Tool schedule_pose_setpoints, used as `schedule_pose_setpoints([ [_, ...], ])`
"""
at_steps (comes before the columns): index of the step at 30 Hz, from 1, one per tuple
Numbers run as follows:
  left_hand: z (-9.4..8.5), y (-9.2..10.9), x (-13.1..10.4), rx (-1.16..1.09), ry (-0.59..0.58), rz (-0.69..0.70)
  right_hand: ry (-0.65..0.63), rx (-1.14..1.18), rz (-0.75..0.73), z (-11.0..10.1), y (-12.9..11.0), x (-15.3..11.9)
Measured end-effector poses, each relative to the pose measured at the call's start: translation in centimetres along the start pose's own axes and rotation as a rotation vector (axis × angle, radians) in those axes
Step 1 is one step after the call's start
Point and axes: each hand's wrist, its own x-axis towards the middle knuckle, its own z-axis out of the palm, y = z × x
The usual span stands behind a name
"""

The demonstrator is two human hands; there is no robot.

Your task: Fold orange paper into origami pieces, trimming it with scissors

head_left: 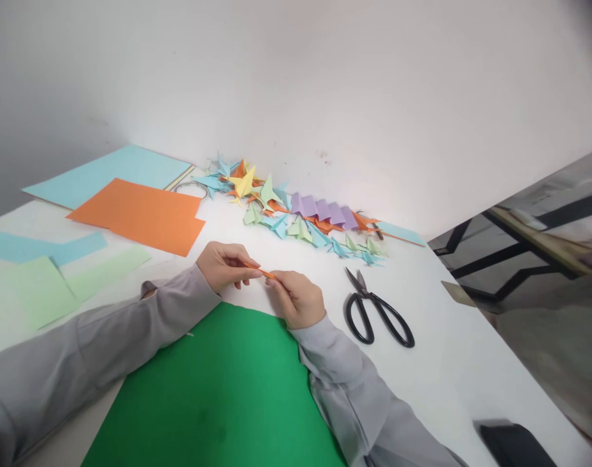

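The left hand (228, 264) and right hand (298, 297), fingertips closed, pinch opposite ends of the thin orange strip (264, 272) just beyond the near green sheet (222, 389), where uneven pulling could tear or crease it crookedly.

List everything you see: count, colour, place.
table: one, white, beneath
wall: one, white, behind
folded pieces: many, multicoloured, back
ring: one, grey, back left
large sheet: one, blue, back left
small sheet: one, blue, back right
cards: seemingly two, orange, left
scraps: several, blue and green, left
near sheet: one, green, front
scissors: one, black-handled, right
object: one, black, front right
slip: one, brown, right edge
frame: one, black, far right
strip: one, orange, between fingers
left hand: one, bare, centre
right hand: one, bare, centre
sleeves: two, grey, front
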Motion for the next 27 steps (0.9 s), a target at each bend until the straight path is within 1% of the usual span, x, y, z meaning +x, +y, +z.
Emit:
schedule_pose_setpoints([
  [6,-0.63,-0.35,0.23,0.291,0.008,0.286,-0.052,-0.201,0.012,0.31,1.10,-0.57],
  [9,-0.81,-0.41,0.33,0.418,0.012,0.356,0.012,-0.255,0.054,0.31,1.03,-0.70],
  [12,-0.90,-0.50,0.34,0.483,0.002,0.350,0.043,-0.275,0.076,0.27,0.75,-0.66],
  [14,-0.91,-0.56,0.32,0.497,0.007,0.334,0.023,-0.276,0.067,0.20,0.65,-0.61],
  [20,-0.87,-0.52,0.30,0.444,0.010,0.271,0.012,-0.300,0.032,0.07,0.79,-0.57],
  [24,-0.94,-0.48,0.31,0.457,0.003,0.269,0.029,-0.305,-0.009,0.13,0.80,-0.55],
  [27,-0.97,-0.50,0.31,0.467,-0.001,0.275,0.013,-0.318,-0.014,0.13,0.74,-0.55],
])
